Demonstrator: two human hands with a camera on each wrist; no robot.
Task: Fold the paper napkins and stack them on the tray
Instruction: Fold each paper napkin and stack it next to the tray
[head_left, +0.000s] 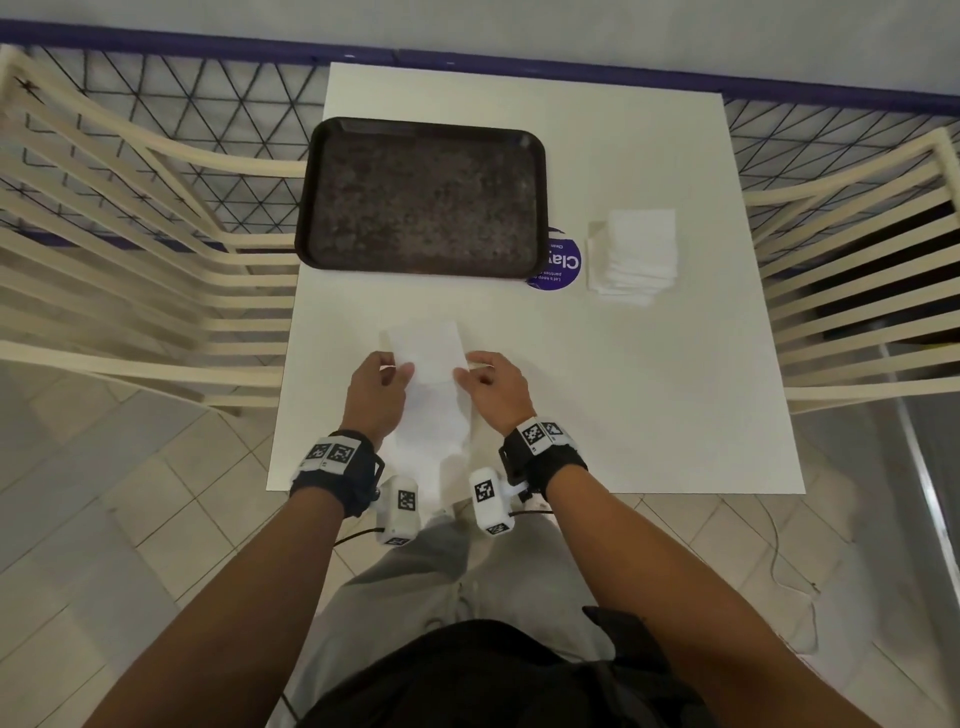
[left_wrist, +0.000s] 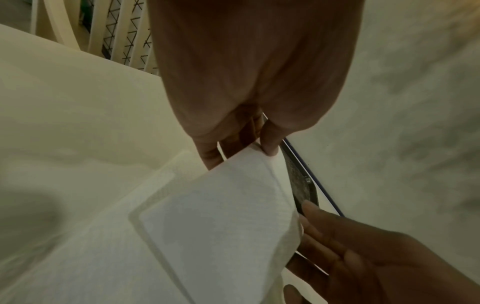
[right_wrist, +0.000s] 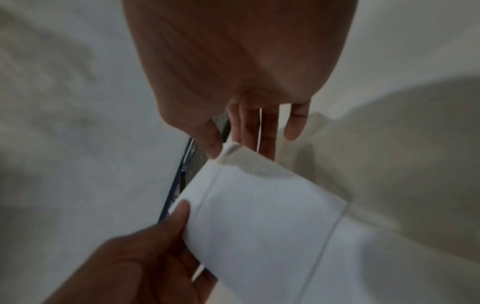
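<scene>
A white paper napkin (head_left: 427, 364) is lifted over the near middle of the white table (head_left: 649, 389), its lower part hanging toward the table edge. My left hand (head_left: 384, 374) pinches its left edge between thumb and fingers, and my right hand (head_left: 483, 376) pinches its right edge. The left wrist view shows the napkin (left_wrist: 221, 216) held at its top corner by my left hand (left_wrist: 259, 148). In the right wrist view the napkin (right_wrist: 259, 216) has a curled corner under my right hand (right_wrist: 221, 150). The dark brown tray (head_left: 311, 208) at the table's far left is bare.
A stack of white napkins (head_left: 634, 254) lies on the table's right side, beside a round purple sticker (head_left: 563, 265) partly under the tray. Cream slatted chairs (head_left: 130, 249) stand on both sides of the table. Tiled floor lies below.
</scene>
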